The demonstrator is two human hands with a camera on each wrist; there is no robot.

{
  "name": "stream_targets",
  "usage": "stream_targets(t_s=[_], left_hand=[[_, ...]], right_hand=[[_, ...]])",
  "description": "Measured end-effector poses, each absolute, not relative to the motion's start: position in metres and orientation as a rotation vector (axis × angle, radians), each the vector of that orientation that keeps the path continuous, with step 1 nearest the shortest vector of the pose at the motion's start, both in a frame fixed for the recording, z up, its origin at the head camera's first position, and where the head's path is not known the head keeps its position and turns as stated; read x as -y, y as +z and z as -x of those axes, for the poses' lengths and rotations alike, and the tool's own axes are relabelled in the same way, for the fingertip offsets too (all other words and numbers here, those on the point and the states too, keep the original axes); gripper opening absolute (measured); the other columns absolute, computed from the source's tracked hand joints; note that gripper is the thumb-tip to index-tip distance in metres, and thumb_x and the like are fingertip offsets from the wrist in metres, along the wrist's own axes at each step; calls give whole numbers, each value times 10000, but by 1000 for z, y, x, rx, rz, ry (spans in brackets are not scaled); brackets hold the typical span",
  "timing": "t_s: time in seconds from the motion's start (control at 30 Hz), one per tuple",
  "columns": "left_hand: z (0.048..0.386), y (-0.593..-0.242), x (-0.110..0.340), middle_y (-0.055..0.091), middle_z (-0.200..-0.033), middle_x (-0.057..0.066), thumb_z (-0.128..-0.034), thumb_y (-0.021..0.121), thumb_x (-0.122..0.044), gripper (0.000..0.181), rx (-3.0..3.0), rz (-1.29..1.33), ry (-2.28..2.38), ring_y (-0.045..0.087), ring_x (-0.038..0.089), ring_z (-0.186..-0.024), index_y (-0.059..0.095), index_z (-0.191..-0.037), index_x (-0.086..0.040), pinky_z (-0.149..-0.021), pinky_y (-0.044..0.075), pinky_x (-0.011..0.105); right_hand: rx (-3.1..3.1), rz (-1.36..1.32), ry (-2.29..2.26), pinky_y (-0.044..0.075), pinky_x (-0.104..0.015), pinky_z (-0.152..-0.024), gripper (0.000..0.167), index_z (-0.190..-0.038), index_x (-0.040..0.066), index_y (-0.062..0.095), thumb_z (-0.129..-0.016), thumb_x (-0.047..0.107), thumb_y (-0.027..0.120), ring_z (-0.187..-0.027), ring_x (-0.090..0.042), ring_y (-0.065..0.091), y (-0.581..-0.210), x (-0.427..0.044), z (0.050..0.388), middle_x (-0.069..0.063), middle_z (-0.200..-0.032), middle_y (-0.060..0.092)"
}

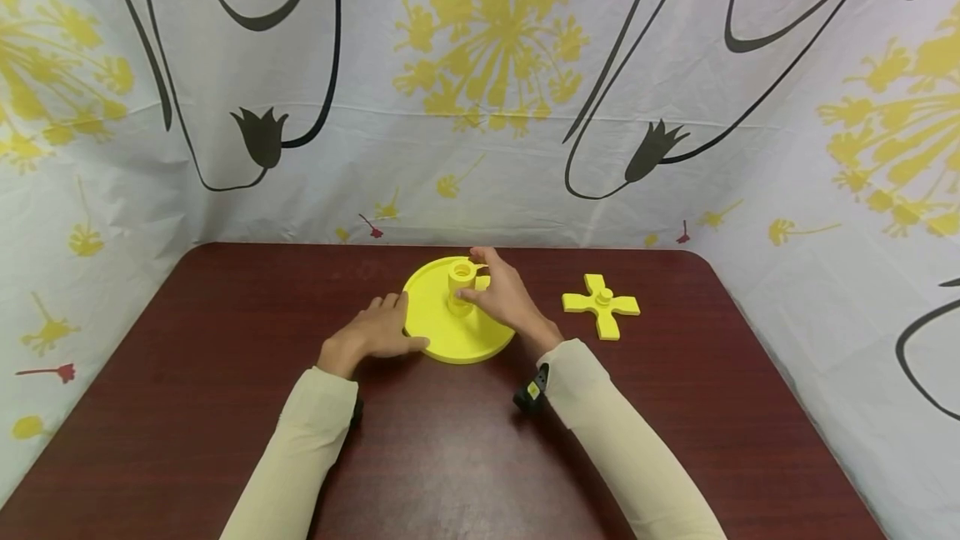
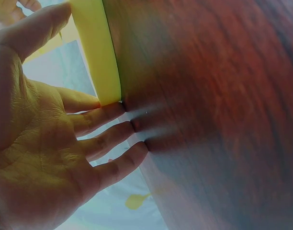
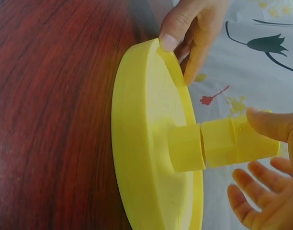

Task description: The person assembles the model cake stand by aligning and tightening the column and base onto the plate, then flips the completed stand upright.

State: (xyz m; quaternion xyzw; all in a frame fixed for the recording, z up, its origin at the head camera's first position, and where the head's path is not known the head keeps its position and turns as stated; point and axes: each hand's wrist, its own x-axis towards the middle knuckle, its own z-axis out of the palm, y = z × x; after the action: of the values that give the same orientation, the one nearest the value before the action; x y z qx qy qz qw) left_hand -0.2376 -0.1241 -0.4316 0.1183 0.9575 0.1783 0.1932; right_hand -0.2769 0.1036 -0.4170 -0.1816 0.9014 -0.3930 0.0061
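Observation:
A round yellow tray (image 1: 457,347) with a raised rim rests on the table, and a short post (image 3: 185,147) rises from its middle. On that post stands a yellow cylinder (image 3: 223,141) with a hollow top; a thin gap shows between the two. My left hand (image 1: 381,327) holds the tray's left edge, thumb on the rim and fingertips against the side. My right hand (image 1: 508,294) is around the cylinder, its thumb on it and the other fingers spread beyond. A yellow piece beside the cylinder is partly hidden by this hand.
To the right of the tray lies a yellow four-armed cross (image 1: 602,307) with a round stub in its middle. The dark red-brown table (image 1: 262,307) meets a white patterned cloth (image 1: 495,215) at its back edge.

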Motion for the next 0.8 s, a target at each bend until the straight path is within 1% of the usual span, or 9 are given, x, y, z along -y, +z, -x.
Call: stream_targets(t_s=[0.13,0.23,0.37,0.57,0.8], left_hand=[[237,-431,124,277,-1548,266,-910,615,-538,1010,-2685,-334,496,300,426,-1399,127,-1560,62,-1114,322,548],[237,-430,124,272,-1552,263,-908,617,-538,1013,-2682,-330,505,294,422,-1404,123,-1562,57,-1118,318,546],[237,-430,124,271,-1553,260,-907,622,-530,1010,-2680,-325,523,294,419,-1404,123,-1563,53,-1121,312,546],[237,-431,124,282,-1546,264,-906,624,-528,1007,-2686,-329,519,303,424,-1396,133,-1560,61,-1118,311,551],[236,-430,124,267,-1557,263,-905,623,-533,1012,-2685,-326,514,288,425,-1411,128,-1562,56,-1123,308,552]], right_hand=[[-2799,643,-1204,459,-459,-1037,657,-1472,75,405,-906,139,733,-1323,-312,500,-417,-106,278,-149,-1457,496],[-2806,679,-1190,481,-454,-1008,622,-1460,49,425,-910,87,712,-1286,-319,532,-417,-106,278,-164,-1414,531],[-2822,684,-1182,500,-438,-978,582,-1429,25,461,-904,58,709,-1207,-312,584,-416,-105,277,-158,-1331,590],[-2806,670,-1236,498,-438,-987,545,-1379,14,487,-888,36,722,-1183,-316,598,-414,-103,274,-172,-1298,604],[-2822,614,-1246,510,-414,-959,524,-1344,48,504,-882,78,748,-1153,-297,615,-415,-102,274,-143,-1275,616]])
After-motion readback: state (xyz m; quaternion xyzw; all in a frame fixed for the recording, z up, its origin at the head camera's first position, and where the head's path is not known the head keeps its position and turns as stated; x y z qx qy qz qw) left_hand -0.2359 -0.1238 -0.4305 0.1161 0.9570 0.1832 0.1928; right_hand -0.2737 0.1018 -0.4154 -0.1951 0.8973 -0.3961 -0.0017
